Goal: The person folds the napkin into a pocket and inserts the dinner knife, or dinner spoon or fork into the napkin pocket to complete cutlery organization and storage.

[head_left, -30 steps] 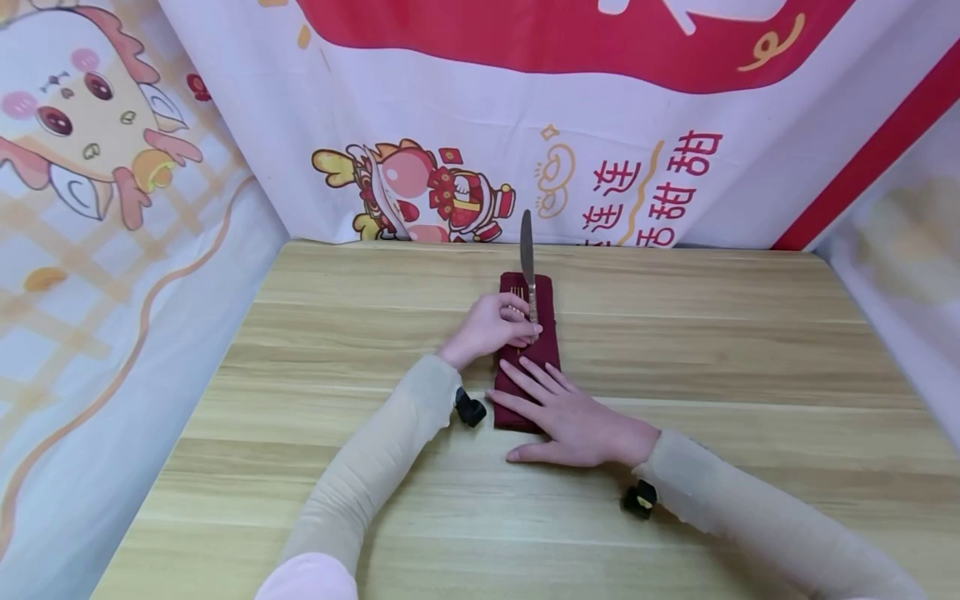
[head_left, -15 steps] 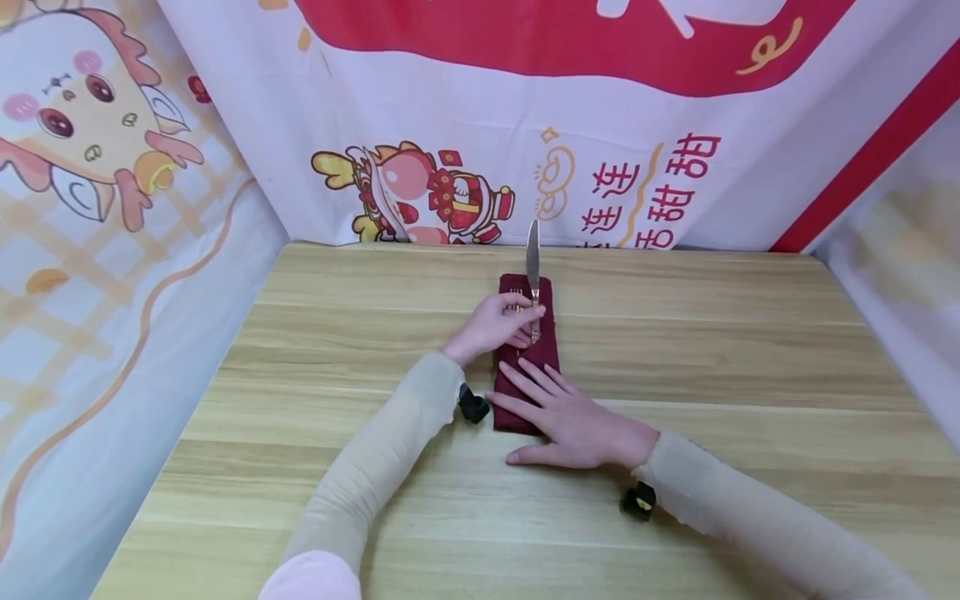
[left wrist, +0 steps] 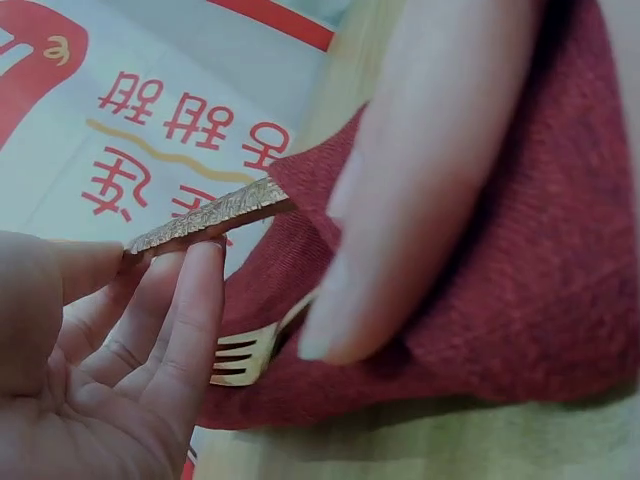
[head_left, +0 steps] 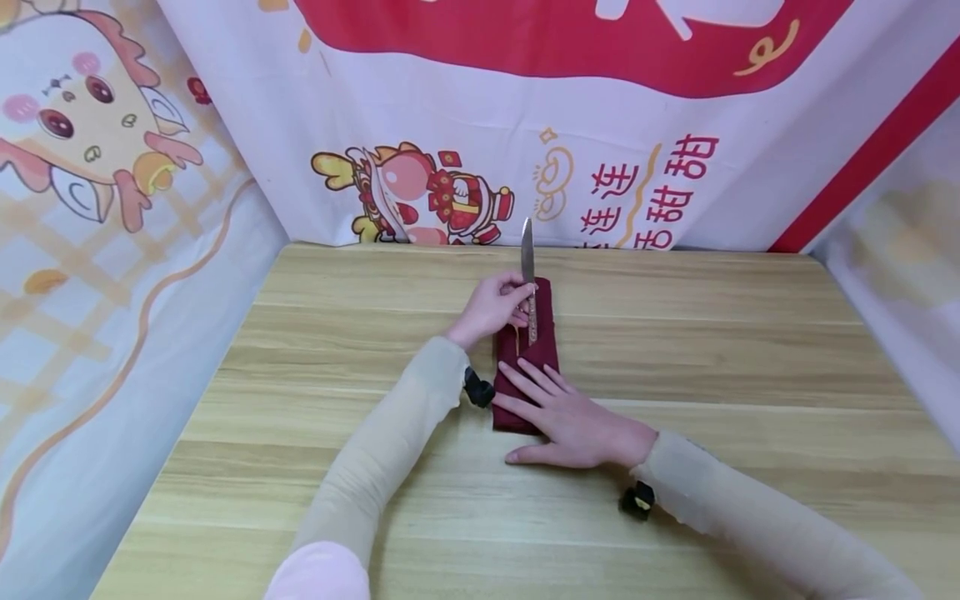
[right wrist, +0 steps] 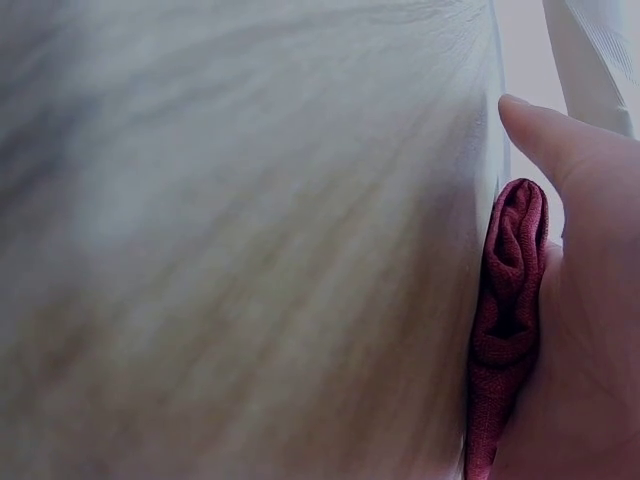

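Observation:
A dark red folded napkin (head_left: 546,329) lies lengthwise on the table. My left hand (head_left: 491,308) pinches a table knife (head_left: 528,258) by its patterned handle, close to the blade, which points away over the far end. In the left wrist view the handle (left wrist: 215,213) runs into the napkin's fold, where its end is hidden. A gold fork (left wrist: 245,350) sits in the napkin beside it, tines outward. My right hand (head_left: 573,423) rests flat on the near part of the napkin, fingers spread.
The wooden table (head_left: 712,358) extends to both sides of the napkin. A printed cloth (head_left: 450,100) hangs at its far edge. Another patterned cloth (head_left: 112,275) hangs along the left.
My left hand has shifted its hold along the handle toward the blade. The knife has swung slightly right and back left, its tip a little lower in view. My right hand stays put.

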Tool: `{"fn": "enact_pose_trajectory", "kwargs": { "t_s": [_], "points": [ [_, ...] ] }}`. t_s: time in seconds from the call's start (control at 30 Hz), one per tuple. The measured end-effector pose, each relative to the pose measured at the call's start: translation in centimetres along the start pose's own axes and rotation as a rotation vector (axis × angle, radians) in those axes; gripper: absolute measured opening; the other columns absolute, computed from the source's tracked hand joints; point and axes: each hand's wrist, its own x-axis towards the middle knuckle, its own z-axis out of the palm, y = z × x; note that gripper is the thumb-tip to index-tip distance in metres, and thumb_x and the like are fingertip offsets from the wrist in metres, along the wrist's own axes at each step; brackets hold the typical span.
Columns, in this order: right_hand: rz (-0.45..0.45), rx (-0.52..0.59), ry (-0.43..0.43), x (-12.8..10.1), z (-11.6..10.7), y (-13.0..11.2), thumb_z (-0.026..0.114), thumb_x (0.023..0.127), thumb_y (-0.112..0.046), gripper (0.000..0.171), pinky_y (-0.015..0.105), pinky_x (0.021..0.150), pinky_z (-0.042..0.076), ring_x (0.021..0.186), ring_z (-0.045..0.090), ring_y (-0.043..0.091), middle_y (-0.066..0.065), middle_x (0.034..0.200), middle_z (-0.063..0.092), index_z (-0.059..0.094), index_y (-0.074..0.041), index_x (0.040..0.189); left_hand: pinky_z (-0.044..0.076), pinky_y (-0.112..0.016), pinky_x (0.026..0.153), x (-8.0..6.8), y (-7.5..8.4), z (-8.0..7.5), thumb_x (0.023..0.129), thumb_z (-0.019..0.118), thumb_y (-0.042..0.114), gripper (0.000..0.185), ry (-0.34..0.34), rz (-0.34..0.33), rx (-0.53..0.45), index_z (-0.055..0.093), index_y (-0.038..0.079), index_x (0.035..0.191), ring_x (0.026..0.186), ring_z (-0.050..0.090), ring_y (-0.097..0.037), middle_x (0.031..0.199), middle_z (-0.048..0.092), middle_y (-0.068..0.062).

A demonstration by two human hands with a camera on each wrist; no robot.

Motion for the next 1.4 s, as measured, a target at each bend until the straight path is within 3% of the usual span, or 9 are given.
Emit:
{"fn": "enact_pose_trajectory", "kwargs": {
  "t_s": [0.4,0.6,0.87,1.1,1.4],
  "points": [
    [0.021,0.009,-0.006,-0.2,0.3,0.3,0.05,0.097,-0.069,0.081,0.058,0.12,0.004,0.153,-0.007,0.033,0.006,0.17,-0.003,0.029,-0.027,0.162,0.061,-0.036,0.068,-0.2,-0.4,-0.1,0.104,0.062,0.012,0.023,-0.011,-0.073,-0.079,0.064,-0.008,0.115,0.065,0.069,-0.02,0.086,0.066,-0.015],
    [-0.004,0.014,0.002,-0.2,0.1,0.1,0.051,0.098,-0.066,0.077,0.059,0.12,0.006,0.153,-0.006,0.034,0.008,0.17,0.001,0.03,-0.027,0.162,0.061,-0.033,0.074,-0.4,-0.6,-0.3,0.1,0.067,0.008,0.021,-0.019,-0.093,-0.055,0.066,-0.01,0.111,0.074,0.07,-0.021,0.086,0.07,-0.018],
    [-0.093,-0.003,0.066,-0.1,0.3,0.7,0.054,0.105,-0.046,0.063,0.062,0.119,0.01,0.153,0.002,0.037,0.013,0.169,0.01,0.035,-0.023,0.16,0.059,-0.03,0.08,-0.5,-1.1,-0.6,0.098,0.071,0.012,0.025,-0.083,-0.084,0.079,0.069,-0.008,0.113,0.087,0.071,-0.026,0.098,0.071,-0.017],
    [-0.135,-0.022,0.074,0.0,-0.1,0.9,0.054,0.106,-0.038,0.059,0.061,0.119,0.011,0.153,0.004,0.038,0.014,0.168,0.013,0.035,-0.023,0.16,0.054,-0.028,0.082,-1.0,-0.8,-1.2,0.096,0.074,0.027,0.027,-0.135,-0.057,0.337,0.076,0.003,0.109,0.088,0.069,-0.017,0.098,0.072,-0.007],
    [-0.138,-0.017,0.061,0.0,-0.5,0.8,0.054,0.107,-0.034,0.058,0.059,0.12,0.011,0.153,0.004,0.037,0.014,0.168,0.015,0.035,-0.024,0.16,0.046,-0.03,0.086,-1.1,-1.0,-1.9,0.091,0.078,0.035,0.024,-0.257,-0.046,0.449,0.078,0.013,0.098,0.097,0.059,-0.015,0.1,0.071,0.002]
  ]
}}
